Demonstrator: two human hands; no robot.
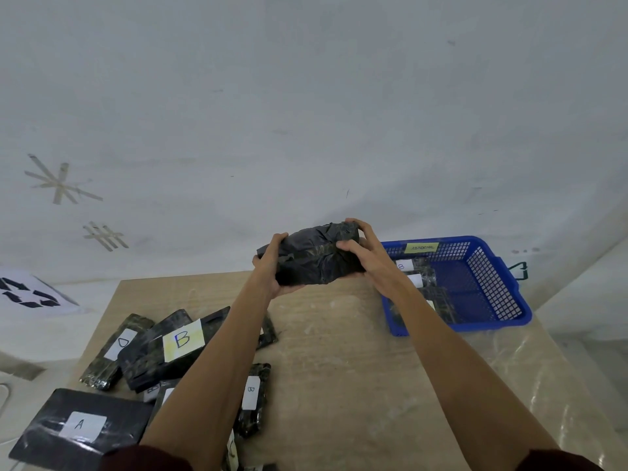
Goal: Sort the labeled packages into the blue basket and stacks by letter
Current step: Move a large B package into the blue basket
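Note:
A lumpy black wrapped package point(311, 258) is held up above the far edge of the table, with no label showing on its visible side. My left hand point(270, 263) grips its left end and my right hand point(368, 253) grips its right end. To the right stands the blue basket point(492, 283), tagged with a yellow note, with several black packages inside. On the left of the table lie black packages labeled D point(117, 348), B point(181, 341), A point(80, 426) and another B point(251, 392), partly hidden by my left forearm.
The wooden table point(339, 368) has bare surface in its middle and right front. A white sheet with black arrows point(27, 294) lies off the table at left. A white wall with tape marks point(61, 181) rises behind.

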